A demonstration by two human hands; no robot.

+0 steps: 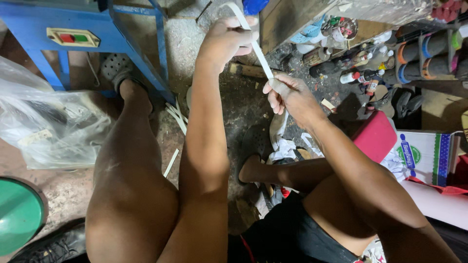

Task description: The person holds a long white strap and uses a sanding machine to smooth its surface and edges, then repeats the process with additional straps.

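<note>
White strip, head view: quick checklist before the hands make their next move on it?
1. Left hand grips the white strip near its upper end: ok.
2. Right hand pinches it lower down: ok.
3. Strip straight between the hands: ok.
4. Strip's tail below the right hand free: cannot tell.
5. Blue metal frame apart from the left arm: ok.
6. Bottles apart from the right hand: ok.

Left hand (228, 39) and right hand (287, 95) grip a white strip (261, 58) taut
</note>
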